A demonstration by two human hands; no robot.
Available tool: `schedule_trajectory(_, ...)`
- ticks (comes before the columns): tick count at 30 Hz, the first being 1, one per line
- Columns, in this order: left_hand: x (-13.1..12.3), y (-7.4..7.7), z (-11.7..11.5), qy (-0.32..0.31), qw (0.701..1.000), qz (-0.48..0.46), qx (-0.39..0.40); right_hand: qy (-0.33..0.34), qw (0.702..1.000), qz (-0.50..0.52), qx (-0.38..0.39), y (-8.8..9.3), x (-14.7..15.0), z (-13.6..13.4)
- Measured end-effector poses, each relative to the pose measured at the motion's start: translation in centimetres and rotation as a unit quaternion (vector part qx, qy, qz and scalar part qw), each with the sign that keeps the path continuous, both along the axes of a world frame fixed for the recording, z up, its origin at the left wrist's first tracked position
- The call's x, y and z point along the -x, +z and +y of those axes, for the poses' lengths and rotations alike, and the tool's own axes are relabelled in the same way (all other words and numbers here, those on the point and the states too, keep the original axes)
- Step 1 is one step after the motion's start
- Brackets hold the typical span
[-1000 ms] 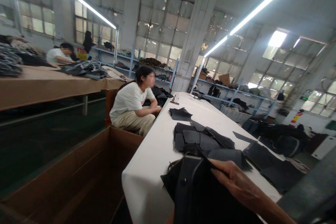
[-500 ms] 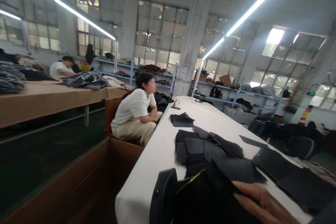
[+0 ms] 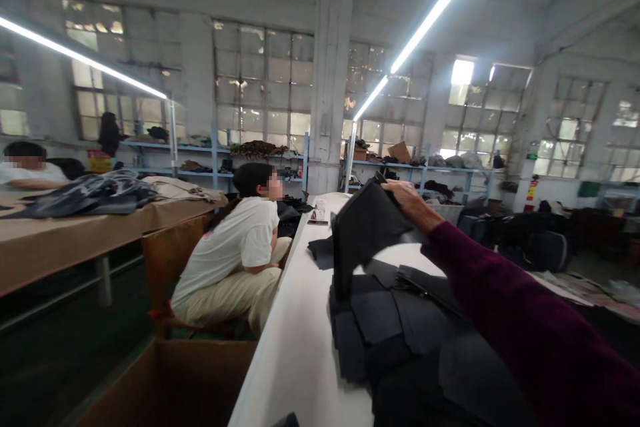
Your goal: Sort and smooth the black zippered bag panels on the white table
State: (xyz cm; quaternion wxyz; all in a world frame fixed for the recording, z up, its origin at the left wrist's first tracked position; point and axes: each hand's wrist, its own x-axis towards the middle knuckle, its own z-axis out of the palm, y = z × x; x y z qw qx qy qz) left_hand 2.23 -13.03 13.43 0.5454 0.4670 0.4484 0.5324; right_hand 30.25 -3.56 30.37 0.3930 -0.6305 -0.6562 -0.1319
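While the right hand (image 3: 407, 199) pinches 1 dark fabric piece (image 3: 367, 227) by its top edge, fingers curled shut on it, the piece hangs below them over 1 pile of dark cut pieces (image 3: 395, 327) on 1 white table (image 3: 300, 340). Left hand not seen. 2 seated people (image 3: 235, 250) off to the fingers' left.

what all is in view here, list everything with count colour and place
dark piece: one, black, held up over the white table
cut pieces: a heap, black, overlapping on the white table under the raised piece
white table: one, white, running away from the camera
cardboard box: one, brown, on the floor left of the white table
seated person: one, white top, beside the white table
brown table: one, brown, far left, with dark fabric on it
shelves: blue, along the windows
right hand: one, maroon sleeve, gripping the dark piece's top edge
left hand: not in view
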Motion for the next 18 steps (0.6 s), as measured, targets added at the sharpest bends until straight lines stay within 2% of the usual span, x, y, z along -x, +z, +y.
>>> schedule_trajectory(1, -1.0, 0.5, 2.5, -0.005, 1.000, 0.004, 0.001, -0.018, 1.000, 0.021, -0.002, -0.5, -1.2, 2.3)
schedule_trajectory(3, -2.9, 1.2, 6.8, -0.014, 1.000, 0.008, 0.005, -0.053, 0.997, 0.046, 0.031, -2.8, -3.5, 5.4)
schedule_trajectory(5, -4.3, 1.6, 10.1, -0.021, 1.000, 0.008, 0.010, -0.097, 0.990, 0.051, 0.088, -6.3, -5.8, 6.2)
schedule_trajectory(7, -5.3, 2.1, 12.8, -0.023, 1.000, 0.002, 0.014, -0.148, 0.977, 0.031, 0.149, -10.6, -8.1, 5.0)
schedule_trajectory(9, -6.0, 3.2, 15.2, -0.022, 1.000, -0.007, 0.015, -0.210, 0.956, -0.011, 0.205, -15.1, -10.4, 2.6)
schedule_trajectory(11, -6.5, 5.1, 17.5, -0.019, 1.000, -0.018, 0.009, -0.258, 0.929, -0.049, 0.260, -19.2, -12.6, 0.0)
schedule_trajectory(13, -6.9, 7.6, 19.7, -0.016, 0.999, -0.028, -0.004, -0.299, 0.902, -0.075, 0.303, -22.6, -14.5, -1.9)
schedule_trajectory(16, -7.7, 10.7, 21.5, -0.015, 0.999, -0.036, -0.023, -0.351, 0.872, -0.115, 0.322, -26.0, -16.7, -2.8)
schedule_trajectory(18, -8.3, 10.6, 21.0, -0.021, 0.999, -0.032, -0.023, -0.375, 0.863, -0.141, 0.309, -26.8, -17.6, -2.6)
